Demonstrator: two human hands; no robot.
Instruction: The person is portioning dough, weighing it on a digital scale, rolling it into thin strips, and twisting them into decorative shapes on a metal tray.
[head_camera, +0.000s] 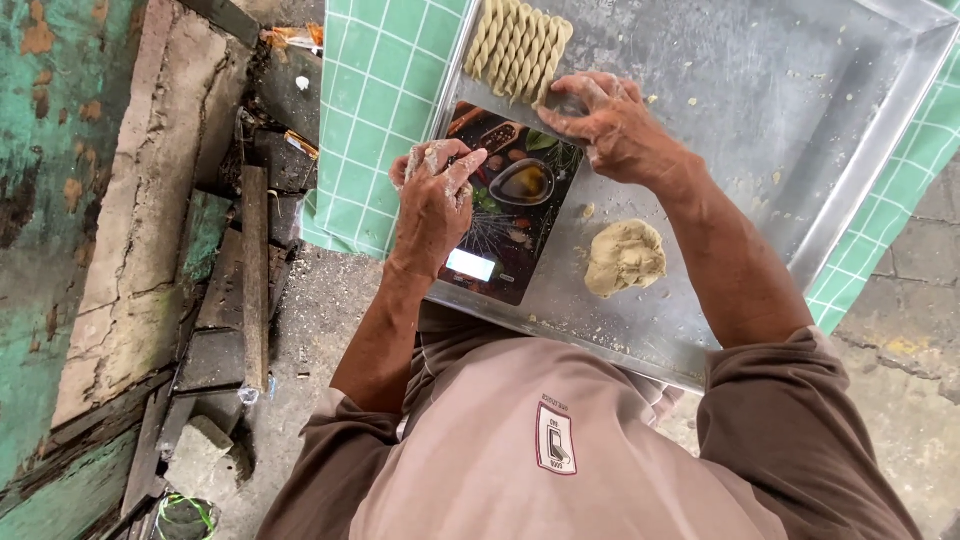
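Here the left hand (433, 195) pinches dough above the scale (510, 200); the right hand (610, 125) presses flat beside it, risking nudged twists (518, 45).

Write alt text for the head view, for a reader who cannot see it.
A person's left hand, dusted with dough, and right hand work over a dark kitchen scale on a metal tray. A row of twisted dough pieces lies beyond the hands; a dough lump sits beside the scale.
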